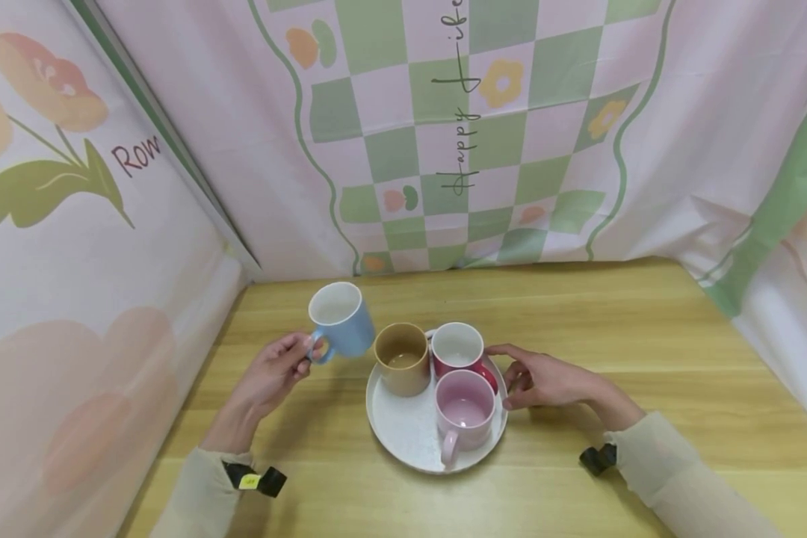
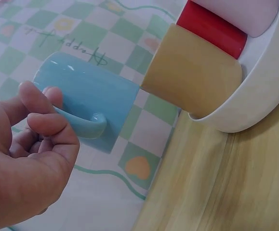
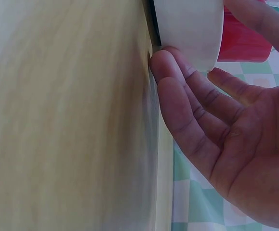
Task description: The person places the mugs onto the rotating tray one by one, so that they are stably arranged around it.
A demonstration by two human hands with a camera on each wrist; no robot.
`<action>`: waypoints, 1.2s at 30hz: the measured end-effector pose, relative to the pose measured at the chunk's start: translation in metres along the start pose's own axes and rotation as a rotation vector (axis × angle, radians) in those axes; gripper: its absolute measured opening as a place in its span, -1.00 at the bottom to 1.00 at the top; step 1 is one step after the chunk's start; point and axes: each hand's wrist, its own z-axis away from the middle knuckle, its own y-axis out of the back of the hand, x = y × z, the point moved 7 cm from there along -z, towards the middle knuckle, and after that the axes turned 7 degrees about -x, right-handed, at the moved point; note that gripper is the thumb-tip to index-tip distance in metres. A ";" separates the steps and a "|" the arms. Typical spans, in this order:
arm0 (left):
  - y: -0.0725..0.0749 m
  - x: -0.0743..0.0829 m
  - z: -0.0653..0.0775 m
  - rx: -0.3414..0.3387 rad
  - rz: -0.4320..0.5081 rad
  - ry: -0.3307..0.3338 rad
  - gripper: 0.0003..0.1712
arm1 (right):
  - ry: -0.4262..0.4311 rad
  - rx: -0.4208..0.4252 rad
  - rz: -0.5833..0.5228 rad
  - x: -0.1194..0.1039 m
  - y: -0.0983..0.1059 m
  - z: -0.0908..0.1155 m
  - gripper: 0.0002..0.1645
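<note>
A light blue mug (image 1: 351,326) with a white inside is held up by its handle in my left hand (image 1: 279,377). It tilts a little, left of the tan mug (image 1: 406,373). In the left wrist view, thumb and fingers pinch the handle of the blue mug (image 2: 88,98). My right hand (image 1: 545,379) is at the right edge of a round white tray (image 1: 403,441), its fingertips against the tray's side in the right wrist view. The tray carries the tan mug, a red mug (image 1: 447,368) with a white inside, and a pink mug (image 1: 467,430) in front.
The wooden table (image 1: 578,314) extends around the tray. Behind it hangs a green-and-white checked cloth (image 1: 437,149), and a flowered cloth (image 1: 94,299) stands along the left side.
</note>
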 end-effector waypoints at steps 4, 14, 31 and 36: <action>-0.002 0.003 0.009 0.003 -0.013 0.002 -0.79 | 0.001 0.001 -0.002 0.001 0.000 0.000 0.06; -0.012 0.004 0.027 -0.049 -0.014 -0.017 -0.78 | -0.009 0.004 -0.010 0.002 0.001 0.000 0.07; -0.041 -0.001 0.039 -0.192 0.003 -0.037 -0.80 | 0.011 -0.009 -0.020 -0.001 -0.001 -0.001 0.06; -0.049 -0.003 0.039 -0.217 -0.001 -0.022 -0.80 | 0.007 -0.004 -0.008 0.000 0.000 -0.001 0.06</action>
